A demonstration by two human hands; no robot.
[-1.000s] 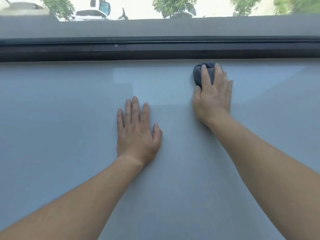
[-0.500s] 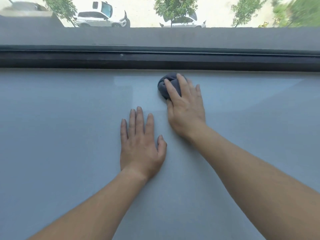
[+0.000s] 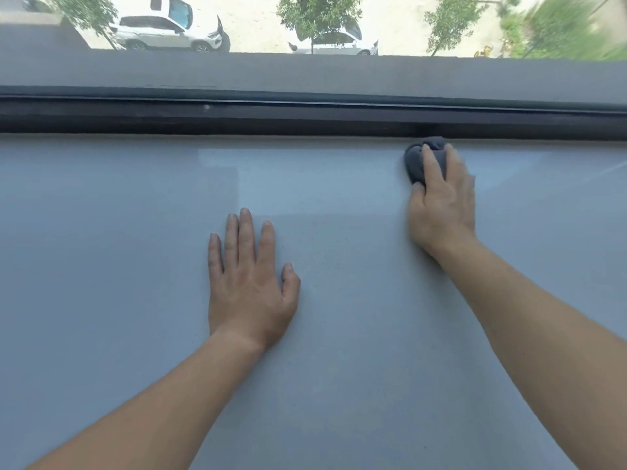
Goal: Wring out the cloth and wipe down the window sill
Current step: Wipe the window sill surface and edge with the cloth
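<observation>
A bunched dark grey cloth (image 3: 415, 164) lies on the pale grey window sill (image 3: 118, 266), close to the sill's far edge at the right. My right hand (image 3: 441, 205) covers the cloth from the near side, fingers laid over it and thumb at its left side, pressing it down on the sill. Most of the cloth is hidden under the fingers. My left hand (image 3: 249, 283) lies flat on the sill near the middle, fingers straight and spread, holding nothing.
A dark window frame rail (image 3: 237, 117) runs along the sill's far edge, right behind the cloth. Beyond the glass are parked white cars (image 3: 166, 28) and small trees (image 3: 315, 11) far below.
My right hand slid the cloth left along the sill, then back right and further toward the frame rail. My left hand stayed flat in place.
</observation>
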